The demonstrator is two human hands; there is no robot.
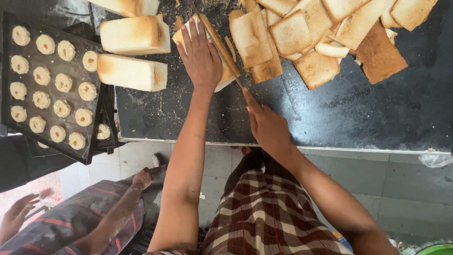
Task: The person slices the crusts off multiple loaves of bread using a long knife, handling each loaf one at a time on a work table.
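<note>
We are pressing our left hand (202, 56) flat on a loaf of bread (222, 71) that is lying on the dark surface (377, 118). The fingers (188, 40) of that hand are stretched out and spread, resting on the loaf's top rather than curling around it. Our right hand (268, 126) is wrapped tight around the handle of a long knife (222, 49), with the forefinger lying along the top of it. The blade is running away from these fingers, along the right edge of the loaf, just beside the left hand, and a browned crust strip is standing against the blade there.

Beyond and to the right of the knife-hand fingers, a heap of cut slices (321, 33) is lying spread over the surface, some overlapping, some crust-side up. To the left of the left-hand fingers, two whole loaves (133, 54) are lying side by side, with the end of another just past them at the top edge. Crumbs are scattered over the surface around the loaf we are holding.

Further left, well apart from both hands, a dark tray (28, 118) is carrying rows of small round pale cookies (52, 71). Below it, another person's hand (16, 215) and sleeve are showing at the bottom left corner.
</note>
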